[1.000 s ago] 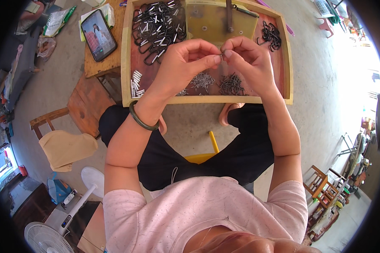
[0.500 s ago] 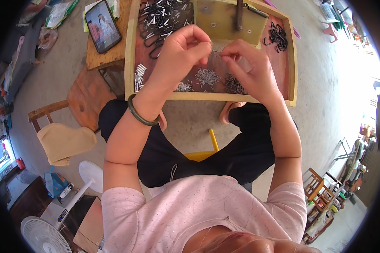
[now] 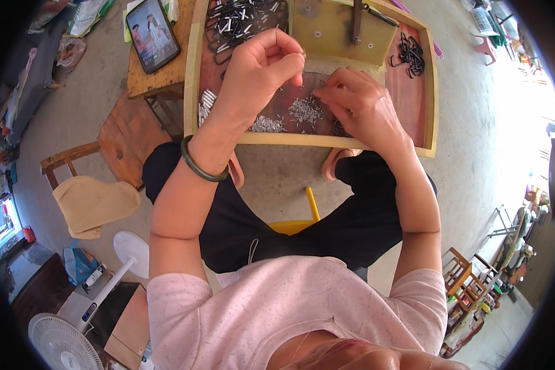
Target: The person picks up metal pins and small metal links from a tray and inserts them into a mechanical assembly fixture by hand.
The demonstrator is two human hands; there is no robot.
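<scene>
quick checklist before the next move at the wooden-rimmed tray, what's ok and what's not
1. Left hand raised clear of the small metal pieces: ok.
2. Left hand's hold: cannot tell; fingertips are pinched, but anything between them is too small to make out.
3. Right hand's hold: cannot tell; its fingertips are blurred.
4. Silvery pile of small metal pieces in view: ok.
5. Dark pile of small metal pieces in view: not ok, mostly hidden by the right hand.
6. Black bent-wire hooks apart from the right hand: ok.
</scene>
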